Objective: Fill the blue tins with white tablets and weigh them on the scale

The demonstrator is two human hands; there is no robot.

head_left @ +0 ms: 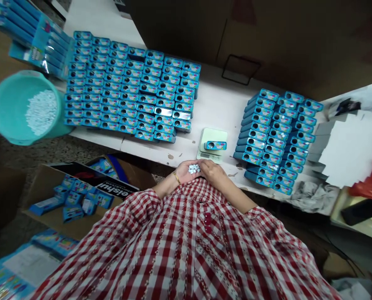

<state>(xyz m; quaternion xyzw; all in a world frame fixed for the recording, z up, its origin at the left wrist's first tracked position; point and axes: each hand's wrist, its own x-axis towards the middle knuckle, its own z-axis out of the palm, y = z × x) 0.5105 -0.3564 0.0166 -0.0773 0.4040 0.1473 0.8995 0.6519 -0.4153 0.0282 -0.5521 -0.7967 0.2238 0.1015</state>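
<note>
Palm up, my left hand [186, 171] is cupped around a small pile of white pellets [194, 168]. My right hand [210, 170] meets it from the right, its fingers bent down at the edge of the palm; whatever sits between those fingertips is hidden. Just beyond both hands is a pale green kitchen scale [215, 134] at the front of the table. A small blue box [215, 145] with a round dark hole on its top lies on the scale.
Rows of blue boxes [123, 87] stand on the left of the white table [215, 98], more boxes [273, 141] on the right. A turquoise bucket [4, 110] holds many white pellets. Below, a cardboard carton [45, 183] contains blue packs. Stacked white paper [355, 146] is far right.
</note>
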